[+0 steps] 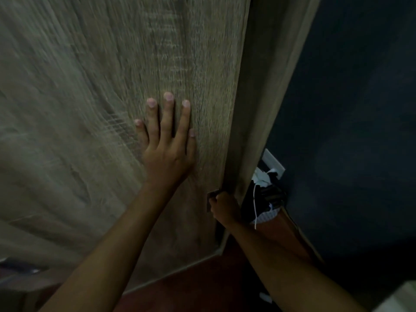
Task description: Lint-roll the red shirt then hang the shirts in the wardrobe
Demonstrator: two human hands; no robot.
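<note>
A: Far left, what's that pale sweep?

B: Grey-brown, wood-grain wardrobe door [90, 109], blurred on that side. It fills most of the view, so the person stands right up against it.

A: And the left hand [167, 152]?

B: Flat on the panel, palm down, fingers [167, 118] straight and slightly spread. It grasps nothing. My reading: it steadies or pushes the door so the panel doesn't swing while the other hand works the edge.

A: The other hand, then.

B: Right hand [224, 208], lower down, clenched round a small dark pull handle [211, 195] at the door's right edge. The fist is tight. A dark slit shows just beside it, between the door and the upright wooden side panel [265, 86]. Opening or closing, I cannot tell.

A: Shirts?

B: None in sight. No red shirt, no hanger, no lint roller. They may be inside the wardrobe or somewhere behind the person. Neither hand carries cloth, which suits door work.

A: Past the wardrobe?

B: White wall socket plate [273, 163] crowded with plugs, and a thin white cable [255, 208] hanging down, all against a dark blue wall [360, 109]. Reddish-brown floor [202, 280] below.

A: Stage?

B: The door-handling step of the hanging part, I'd judge.
</note>
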